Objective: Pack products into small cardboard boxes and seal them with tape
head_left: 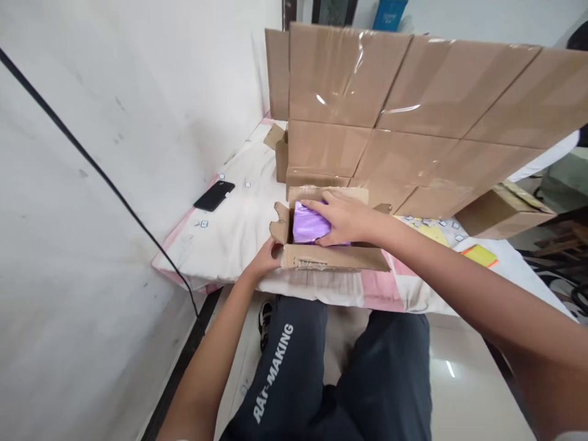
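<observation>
So yeah, my right hand (344, 219) is wrapped around a purple pack (310, 226) sitting inside an open cardboard box (337, 258), right by the near edge of the cloth-covered surface (250, 202). My left hand (265, 257) is at the box's near left corner, fingertips hidden, so can't tell how it's gripping. Flat black thing (214, 195) lies farther left.

Reads "RAT-MAKING", with an uncertain third letter, in pale capitals along the left leg of the dark trousers (298, 367), below the left hand (266, 258). Shows lettering too small to read on the blue container (389, 13), beyond the right hand (345, 219).
</observation>
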Tool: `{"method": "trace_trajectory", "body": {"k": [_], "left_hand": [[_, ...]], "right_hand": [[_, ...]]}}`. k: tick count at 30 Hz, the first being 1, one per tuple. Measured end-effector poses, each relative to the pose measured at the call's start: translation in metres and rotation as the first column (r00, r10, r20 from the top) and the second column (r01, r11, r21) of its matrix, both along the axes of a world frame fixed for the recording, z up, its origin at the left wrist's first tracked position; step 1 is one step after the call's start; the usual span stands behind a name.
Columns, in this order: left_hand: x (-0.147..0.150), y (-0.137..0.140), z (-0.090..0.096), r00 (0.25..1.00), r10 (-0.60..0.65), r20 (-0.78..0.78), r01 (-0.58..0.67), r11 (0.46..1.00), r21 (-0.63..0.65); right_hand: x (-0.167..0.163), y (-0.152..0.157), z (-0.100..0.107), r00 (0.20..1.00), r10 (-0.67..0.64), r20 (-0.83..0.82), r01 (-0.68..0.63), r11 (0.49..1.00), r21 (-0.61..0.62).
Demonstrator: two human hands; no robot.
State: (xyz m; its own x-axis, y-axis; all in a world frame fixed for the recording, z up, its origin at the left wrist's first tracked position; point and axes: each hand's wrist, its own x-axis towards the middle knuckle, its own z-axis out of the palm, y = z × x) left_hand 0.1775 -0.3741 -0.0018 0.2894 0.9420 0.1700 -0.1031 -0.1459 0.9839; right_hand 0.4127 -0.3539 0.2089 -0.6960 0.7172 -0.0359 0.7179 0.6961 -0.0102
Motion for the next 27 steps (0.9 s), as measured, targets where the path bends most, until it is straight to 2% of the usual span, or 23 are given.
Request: {"method": "trace_trajectory", "body": {"k": [3,7,12,14,17,21,24,27], "left_hand": [[-0.001,0.000,-0.002,1.000,-0.021,0.011,0.021,0.999,0.042],[0.000,-0.002,0.001,0.999,-0.042,-0.003,0.042,0.989,0.141],[0.000,-0.003,0.005,0.998,-0.051,-0.024,0.054,0.984,0.168],[0.000,-0.003,0.007,0.998,-0.059,-0.032,0.063,0.983,0.173],[-0.001,-0.003,0.010,0.997,-0.055,-0.057,0.065,0.979,0.194],[-0.003,-0.003,0.011,0.994,-0.025,-0.103,0.051,0.966,0.252],[-0.004,-0.002,0.010,0.993,-0.026,-0.115,0.059,0.955,0.290],[-0.004,-0.001,0.009,0.992,-0.042,-0.122,0.075,0.955,0.286]], "right_hand": [[0.001,0.004,-0.016,0.994,0.065,0.083,-0.069,0.997,0.046],[0.006,0.000,-0.035,0.989,0.074,0.128,-0.092,0.986,0.140],[0.005,-0.006,-0.039,0.973,0.144,0.180,-0.174,0.971,0.164],[0.000,-0.006,-0.039,0.963,0.116,0.241,-0.157,0.975,0.160],[-0.010,-0.004,-0.042,0.936,0.054,0.347,-0.097,0.989,0.107],[-0.021,-0.004,-0.043,0.882,0.116,0.457,-0.120,0.993,-0.021],[-0.027,-0.006,-0.037,0.844,0.122,0.522,-0.115,0.992,-0.047],[-0.033,-0.009,-0.033,0.840,0.123,0.528,-0.088,0.992,-0.091]]}}
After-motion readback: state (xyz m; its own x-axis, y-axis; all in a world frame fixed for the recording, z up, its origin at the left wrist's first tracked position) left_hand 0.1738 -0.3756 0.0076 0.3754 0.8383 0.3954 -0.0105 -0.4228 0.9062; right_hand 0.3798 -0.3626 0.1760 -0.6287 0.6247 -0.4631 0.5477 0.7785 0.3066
